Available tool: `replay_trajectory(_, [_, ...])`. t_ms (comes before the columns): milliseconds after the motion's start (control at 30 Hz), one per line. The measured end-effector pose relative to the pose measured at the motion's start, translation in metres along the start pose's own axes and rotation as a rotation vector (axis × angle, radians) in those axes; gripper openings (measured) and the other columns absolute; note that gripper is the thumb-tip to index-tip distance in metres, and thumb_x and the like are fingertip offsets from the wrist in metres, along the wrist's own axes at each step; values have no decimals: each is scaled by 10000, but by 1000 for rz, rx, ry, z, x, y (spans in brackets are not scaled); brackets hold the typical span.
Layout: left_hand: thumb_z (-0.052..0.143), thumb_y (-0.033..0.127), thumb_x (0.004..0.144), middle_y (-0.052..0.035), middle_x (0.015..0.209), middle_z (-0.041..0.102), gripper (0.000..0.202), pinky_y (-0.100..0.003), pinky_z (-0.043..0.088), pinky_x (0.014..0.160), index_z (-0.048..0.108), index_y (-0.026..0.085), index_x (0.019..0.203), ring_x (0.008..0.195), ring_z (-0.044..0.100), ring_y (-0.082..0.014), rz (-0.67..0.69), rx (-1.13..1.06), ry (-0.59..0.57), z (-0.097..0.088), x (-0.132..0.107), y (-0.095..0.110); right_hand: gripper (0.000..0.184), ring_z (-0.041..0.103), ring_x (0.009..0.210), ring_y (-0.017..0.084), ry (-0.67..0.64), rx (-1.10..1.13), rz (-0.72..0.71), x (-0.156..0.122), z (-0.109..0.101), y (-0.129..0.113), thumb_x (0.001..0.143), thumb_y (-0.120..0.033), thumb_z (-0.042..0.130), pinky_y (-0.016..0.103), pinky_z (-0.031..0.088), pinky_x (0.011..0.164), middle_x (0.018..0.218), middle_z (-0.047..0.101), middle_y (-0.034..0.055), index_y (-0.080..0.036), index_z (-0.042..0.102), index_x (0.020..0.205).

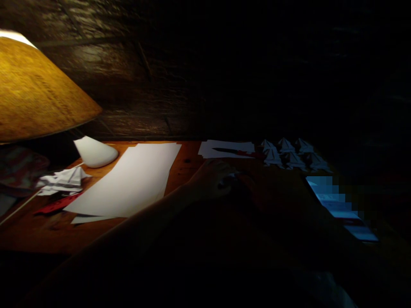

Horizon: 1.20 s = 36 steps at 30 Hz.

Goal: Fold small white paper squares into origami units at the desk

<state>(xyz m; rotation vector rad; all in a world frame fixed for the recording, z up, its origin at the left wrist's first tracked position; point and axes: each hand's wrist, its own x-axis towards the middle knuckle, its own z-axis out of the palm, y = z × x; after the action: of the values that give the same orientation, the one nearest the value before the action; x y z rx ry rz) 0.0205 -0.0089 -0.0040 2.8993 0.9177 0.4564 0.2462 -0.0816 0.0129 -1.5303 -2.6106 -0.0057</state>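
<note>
Over the middle of the wooden table, my left hand [213, 179] is closed, its fingers curled at a small pale piece of paper [232, 174]. Deep shadow hides most of that paper and its folds. My right hand [257, 186] faces it from the other side, only faintly visible, so its fingers cannot be made out. Just beyond the hands lies a stack of small white sheets [208, 147], with a dark-bladed, red-handled knife [229, 151] across it. To the right, several folded paper figures [293, 159] stand in two rows.
Large white sheets [128, 179] lie left of my forearm. A lamp with a yellow shade [41, 90] and white base [96, 153] lights that side. Near it are crumpled or folded paper [66, 180] and a red object [58, 204]. A lit screen [334, 205] lies at right.
</note>
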Motion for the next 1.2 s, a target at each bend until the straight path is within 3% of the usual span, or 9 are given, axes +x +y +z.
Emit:
replay_trajectory(133, [632,376,886,-46,1346,638,500,-478,352,1111,563,268,1369,1291,528,-262,10,5,-3,-1,0,1,533,614,1245,347,1,3,60,-5,9,-5,955,-189,515,488,490,1014,1481,549,183,-242,511,1485])
replay_trajectory(333, [585,415,946,-39,1358,635,461,-467,346,1117,554,274,1384,1292,529,-250,22,16,-18,-1,-1,1,541,537,1341,372,16,-75,-7,-5,16,-12,949,-135,454,524,466,1052,1482,535,234,-145,496,1488])
replay_trajectory(467, [581,399,939,-45,1364,625,457,-479,338,1110,564,265,1376,1297,511,-267,27,62,-25,-1,-1,0,648,479,1386,407,17,-24,-1,-4,15,-10,907,-300,616,555,468,1053,1543,456,254,-120,461,1510])
replay_trajectory(533, [603,368,903,-51,1351,630,465,-486,339,1096,578,247,1352,1286,513,-278,28,82,-24,-2,0,1,642,462,1399,393,55,12,-50,-3,8,-8,901,-399,646,538,452,1080,1558,443,235,-125,513,1466])
replay_trajectory(633, [641,352,834,-68,1306,646,475,-502,340,1068,606,214,1288,1244,531,-298,21,116,-22,-4,1,5,466,510,1350,362,60,8,-85,0,-7,-7,923,-372,627,521,407,1124,1447,569,205,-114,643,1311])
replay_trajectory(733, [635,366,824,-69,1212,670,404,-515,336,1042,637,206,1195,1172,558,-303,-3,156,-18,-6,1,11,421,524,1335,343,62,26,-89,3,-16,-8,940,-339,593,510,426,1103,1457,575,161,-170,641,1323])
replay_trajectory(900, [626,398,833,-78,1190,665,374,-508,357,994,651,206,1152,1127,556,-319,-11,214,-10,-8,0,14,400,581,1264,336,45,19,-72,2,-12,-11,949,-290,554,504,459,1054,1393,627,149,-211,629,1335])
replay_trajectory(1200, [587,404,883,-74,1215,662,367,-482,364,1008,645,204,1185,1158,545,-306,-32,169,43,-1,-2,14,532,515,1346,403,34,-49,-71,-5,0,-7,847,-289,697,571,455,1056,1530,491,205,-166,604,1356])
